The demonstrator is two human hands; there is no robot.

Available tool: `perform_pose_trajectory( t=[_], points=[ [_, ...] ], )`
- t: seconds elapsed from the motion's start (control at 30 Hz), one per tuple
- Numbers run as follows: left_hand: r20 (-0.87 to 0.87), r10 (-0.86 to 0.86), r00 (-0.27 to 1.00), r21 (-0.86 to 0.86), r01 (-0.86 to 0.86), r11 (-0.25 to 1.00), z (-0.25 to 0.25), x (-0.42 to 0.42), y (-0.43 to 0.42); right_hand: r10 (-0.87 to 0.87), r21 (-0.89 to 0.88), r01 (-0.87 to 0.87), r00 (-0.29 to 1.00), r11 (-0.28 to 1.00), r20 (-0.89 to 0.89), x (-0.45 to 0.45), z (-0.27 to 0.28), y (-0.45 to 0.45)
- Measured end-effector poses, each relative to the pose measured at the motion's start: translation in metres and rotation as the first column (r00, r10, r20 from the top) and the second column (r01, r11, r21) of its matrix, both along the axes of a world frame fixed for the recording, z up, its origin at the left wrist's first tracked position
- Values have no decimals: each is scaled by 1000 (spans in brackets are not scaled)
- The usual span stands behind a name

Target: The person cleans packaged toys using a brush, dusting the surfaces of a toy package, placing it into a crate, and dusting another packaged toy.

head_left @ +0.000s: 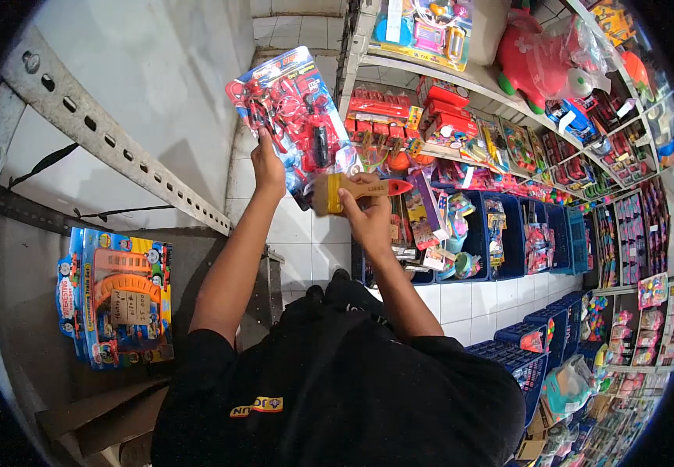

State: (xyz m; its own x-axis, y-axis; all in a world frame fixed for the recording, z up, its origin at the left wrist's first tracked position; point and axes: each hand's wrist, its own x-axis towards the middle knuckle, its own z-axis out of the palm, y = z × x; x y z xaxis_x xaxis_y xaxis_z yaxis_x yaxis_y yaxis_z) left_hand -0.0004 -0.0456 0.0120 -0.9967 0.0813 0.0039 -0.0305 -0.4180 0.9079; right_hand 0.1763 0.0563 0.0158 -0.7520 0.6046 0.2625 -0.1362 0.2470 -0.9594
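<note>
In the head view my left hand [268,165] grips the left edge of a blister-packed toy [286,101]. The pack has a blue and red card, with red and black parts under clear plastic. My right hand [368,218] is closed around a paintbrush [368,188] with a wooden handle, a red tip and a yellow band. Its bristles point left and lie over the lower part of the pack; whether they touch it I cannot tell.
A toy train set pack [123,300] lies on the grey shelf at left, below a slotted metal upright [119,159]. Shelves of boxed toys [450,117] rise at right, with blue crates [508,233] beneath them. More blue baskets [520,354] stand at lower right.
</note>
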Motion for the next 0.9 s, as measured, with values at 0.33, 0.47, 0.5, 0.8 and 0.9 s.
perform_pose_trajectory(
  t=[0.33,0.47,0.5,0.8,0.9],
  points=[
    [-164,-134,977,-160,108,981,-26,1,4,-83,216,98,994,972,-77,-24,18,-19],
    [-91,-84,992,-36,81,996,-17,0,3,-88,294,82,996,952,8,-22,8,-25],
    [-68,-62,996,3,62,998,-12,3,3,-84,313,81,996,946,-4,-22,5,-27],
    [110,-7,994,82,-2,997,7,7,-1,-1,327,-10,999,945,34,-8,5,-43],
    [222,-73,972,261,12,965,-9,-2,2,64,516,-18,995,856,-71,-3,-2,-42]
  ],
)
